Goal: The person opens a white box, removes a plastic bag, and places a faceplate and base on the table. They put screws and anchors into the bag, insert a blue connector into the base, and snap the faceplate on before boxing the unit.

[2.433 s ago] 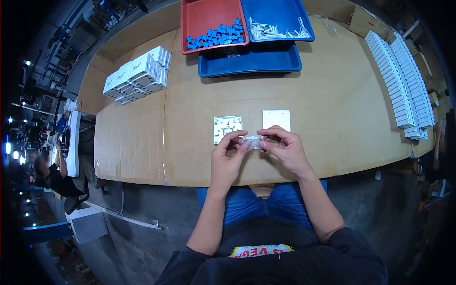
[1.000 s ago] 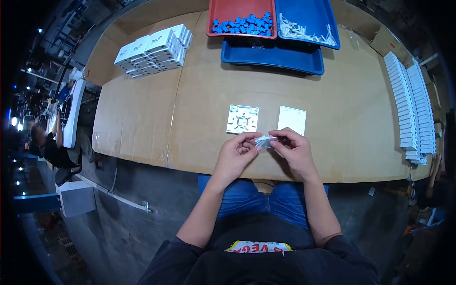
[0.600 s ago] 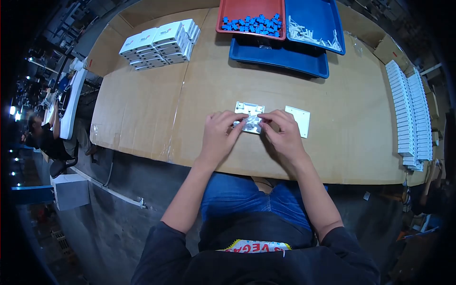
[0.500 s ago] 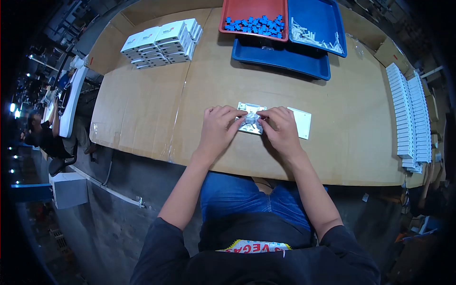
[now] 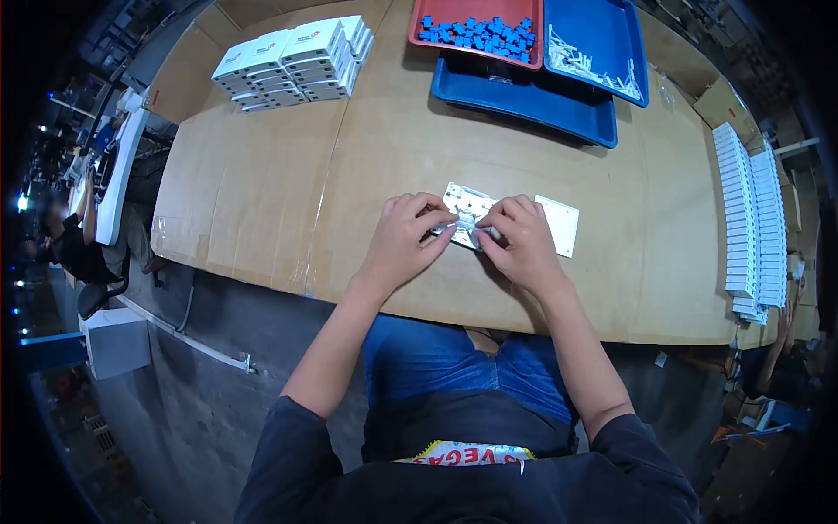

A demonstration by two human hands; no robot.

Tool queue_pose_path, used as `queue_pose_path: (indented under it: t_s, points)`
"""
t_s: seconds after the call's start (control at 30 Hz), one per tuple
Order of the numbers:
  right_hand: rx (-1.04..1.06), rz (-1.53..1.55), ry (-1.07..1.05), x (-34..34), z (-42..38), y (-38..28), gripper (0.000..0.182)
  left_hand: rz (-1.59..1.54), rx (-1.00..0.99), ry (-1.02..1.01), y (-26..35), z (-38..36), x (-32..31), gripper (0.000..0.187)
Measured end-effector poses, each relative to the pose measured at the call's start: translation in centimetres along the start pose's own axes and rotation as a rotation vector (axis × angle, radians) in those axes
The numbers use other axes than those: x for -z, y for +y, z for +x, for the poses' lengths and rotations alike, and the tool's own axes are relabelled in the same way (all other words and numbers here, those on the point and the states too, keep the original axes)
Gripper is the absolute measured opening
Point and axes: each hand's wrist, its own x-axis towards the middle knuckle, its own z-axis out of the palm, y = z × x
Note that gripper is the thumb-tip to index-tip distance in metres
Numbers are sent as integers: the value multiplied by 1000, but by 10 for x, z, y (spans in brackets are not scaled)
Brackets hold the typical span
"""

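A white plastic housing base lies on the cardboard-covered table in front of me, turned slightly askew. Over its middle is a small whitish, partly see-through part, largely hidden by my fingers. My left hand pinches at the left side of this part, thumb and forefinger near each other. From the right, my right hand closes its thumb and fingertips on the part's other side. A flat white plate lies just right of the base, partly behind my right hand.
Stacked white boxed units stand at the back left. At the back are a red tray of blue pieces and a blue tray of white sticks, above another blue tray. Long white stacks line the right edge.
The base now sits at more of a tilt between my hands. The whitish part appears lower against it, and my left fingertips have spread slightly. The whole view has shifted a little.
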Motion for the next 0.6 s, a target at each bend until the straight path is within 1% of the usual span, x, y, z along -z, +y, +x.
queue_pose_path:
  t_s: [0.17,0.27,0.37,0.53,0.6]
  points:
    - [8,-27,-8,-2,4,2,9,8,-94,-33,-3,-2,1,29]
    - [-17,-63,-28,-3,6,-1,8,-14,-60,-22,-2,-3,1,31]
    - [-21,-136,-57,0,7,-8,8,17,-116,-42,-9,-6,-1,31]
    - [-23,-225,-95,1,10,-12,9,49,-119,-3,-2,-4,-2,33]
    - [-66,-223,-104,-2,12,-13,8,57,-137,7,-1,-4,-2,35]
